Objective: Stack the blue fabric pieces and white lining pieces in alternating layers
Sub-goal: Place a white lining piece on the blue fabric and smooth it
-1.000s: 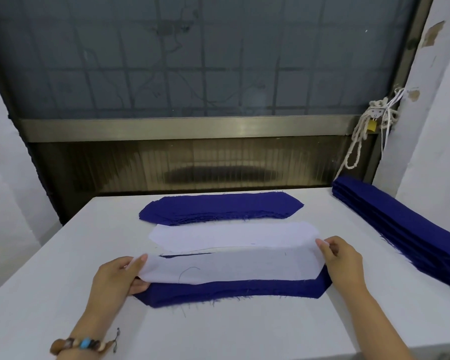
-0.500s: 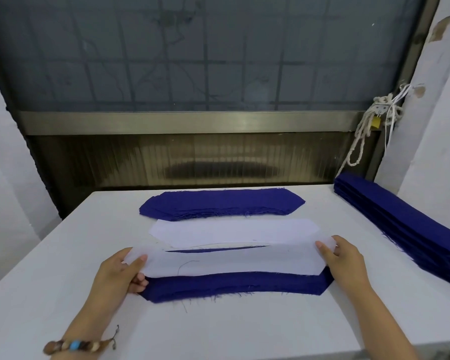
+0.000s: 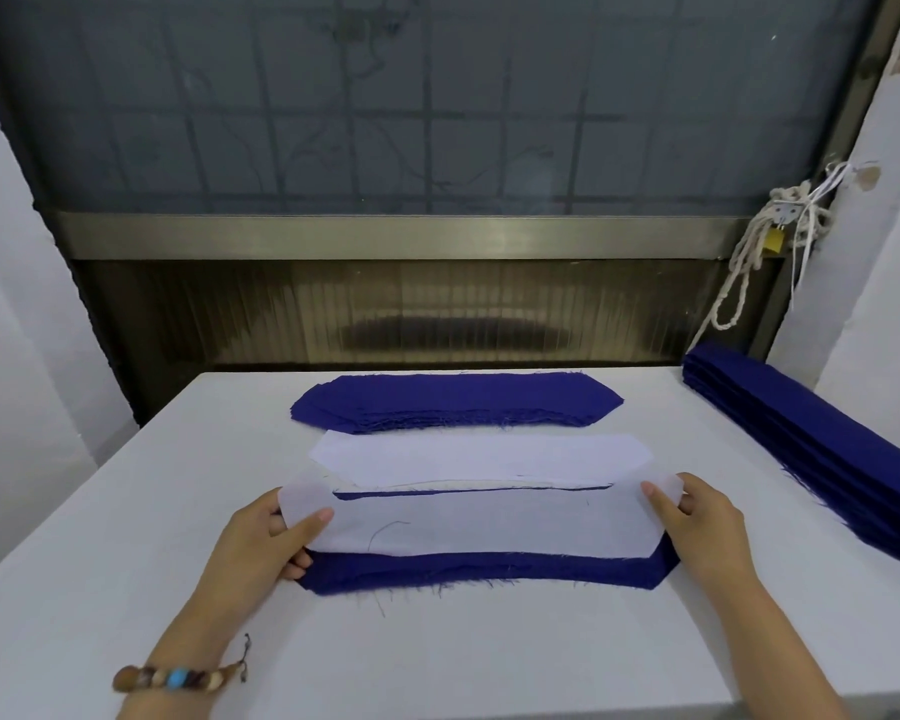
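A long white lining piece is stretched over the near blue stack, whose front edge shows below it. My left hand pinches the lining's left end, thumb on top. My right hand pinches its right end. Behind it lies a pile of white lining pieces. Farther back lies a pile of blue fabric pieces with pointed ends.
The white table runs to a near edge at the bottom right. A long stack of folded blue fabric lies along the right side by the wall. A window and a knotted rope stand behind.
Both hands have carried the white lining piece slightly back over the near blue stack, so more of the blue front edge shows and only a thin blue sliver shows behind it.
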The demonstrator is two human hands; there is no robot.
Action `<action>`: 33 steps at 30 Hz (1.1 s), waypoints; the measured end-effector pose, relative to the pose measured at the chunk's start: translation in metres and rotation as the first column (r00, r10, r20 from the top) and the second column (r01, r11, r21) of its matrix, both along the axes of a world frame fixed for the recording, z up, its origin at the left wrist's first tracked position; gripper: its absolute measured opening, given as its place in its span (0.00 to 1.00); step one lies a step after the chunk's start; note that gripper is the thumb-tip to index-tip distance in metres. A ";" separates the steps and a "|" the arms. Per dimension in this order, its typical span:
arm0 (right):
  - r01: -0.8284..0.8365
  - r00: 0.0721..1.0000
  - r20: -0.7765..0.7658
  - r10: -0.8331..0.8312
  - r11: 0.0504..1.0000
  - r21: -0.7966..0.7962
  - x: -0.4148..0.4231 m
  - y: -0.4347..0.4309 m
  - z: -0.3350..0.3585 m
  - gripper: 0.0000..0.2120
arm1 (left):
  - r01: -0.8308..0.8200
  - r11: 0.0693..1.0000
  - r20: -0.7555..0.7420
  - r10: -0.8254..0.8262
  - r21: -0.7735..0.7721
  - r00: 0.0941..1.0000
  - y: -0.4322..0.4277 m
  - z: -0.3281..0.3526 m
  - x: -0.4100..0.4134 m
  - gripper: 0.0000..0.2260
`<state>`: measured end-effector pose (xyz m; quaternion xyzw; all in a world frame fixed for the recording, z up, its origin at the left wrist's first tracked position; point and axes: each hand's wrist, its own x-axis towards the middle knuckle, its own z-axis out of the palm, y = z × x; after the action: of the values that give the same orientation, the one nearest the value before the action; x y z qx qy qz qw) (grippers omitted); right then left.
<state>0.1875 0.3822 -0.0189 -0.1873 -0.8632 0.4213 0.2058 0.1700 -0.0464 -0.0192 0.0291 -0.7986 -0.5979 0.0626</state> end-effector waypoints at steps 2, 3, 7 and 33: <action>-0.008 1.000 -0.001 0.008 1.000 -0.005 0.000 0.000 0.000 0.11 | 0.035 0.999 0.012 -0.035 -0.016 0.999 -0.001 0.000 0.001 0.10; -0.011 1.000 0.001 0.011 1.000 -0.002 0.000 0.000 -0.001 0.12 | 0.044 0.999 0.013 -0.044 -0.027 0.999 -0.001 0.000 0.001 0.11; -0.017 1.000 -0.006 0.017 1.000 0.005 0.000 0.001 0.000 0.09 | 0.084 0.996 0.078 -0.088 0.042 0.993 -0.002 0.006 0.000 0.09; 0.096 0.995 0.001 -0.096 0.992 0.088 -0.005 0.003 -0.007 0.08 | -0.303 0.875 -0.208 0.239 -0.378 0.949 0.005 -0.002 0.002 0.13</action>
<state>0.1829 0.3851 -0.0263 -0.2204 -0.8713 0.3722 0.2316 0.1724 -0.0416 -0.0212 0.0809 -0.8857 -0.4049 0.2122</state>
